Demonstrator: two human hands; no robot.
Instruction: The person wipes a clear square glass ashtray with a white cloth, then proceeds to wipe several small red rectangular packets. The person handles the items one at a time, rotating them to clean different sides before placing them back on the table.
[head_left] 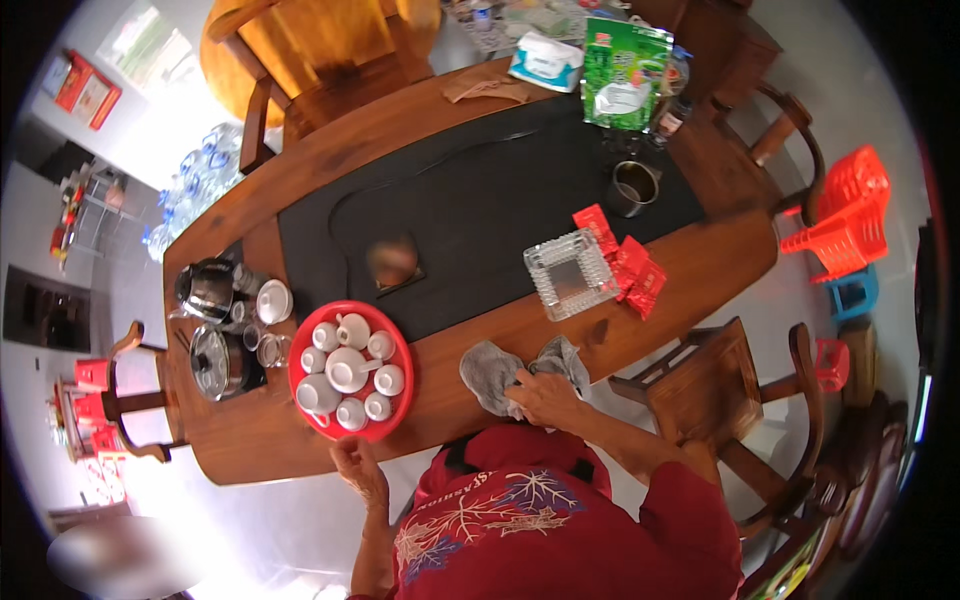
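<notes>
My right hand (548, 398) is closed on a grey cloth (490, 376), which spreads out on both sides of the fingers at the table's front edge. Just off that edge hangs my left hand (360, 472), fingers loosely bent and apart, with nothing seen in it. It is nearest to a round red tray (397, 418) at the front left of the table. Several small white cups (388, 380) stand in the tray around a white lidded bowl (346, 370). A white pitcher (352, 331) is at the tray's far side.
On the wooden table (250, 450) lies a black tea board (470, 215). A glass ashtray (570, 275), red packets (630, 270), a metal cup (632, 188), a green pouch (626, 80) and tissues (547, 62) stand right. Left are a kettle (208, 290) and glass pot (215, 360). A chair (700, 390) stands right.
</notes>
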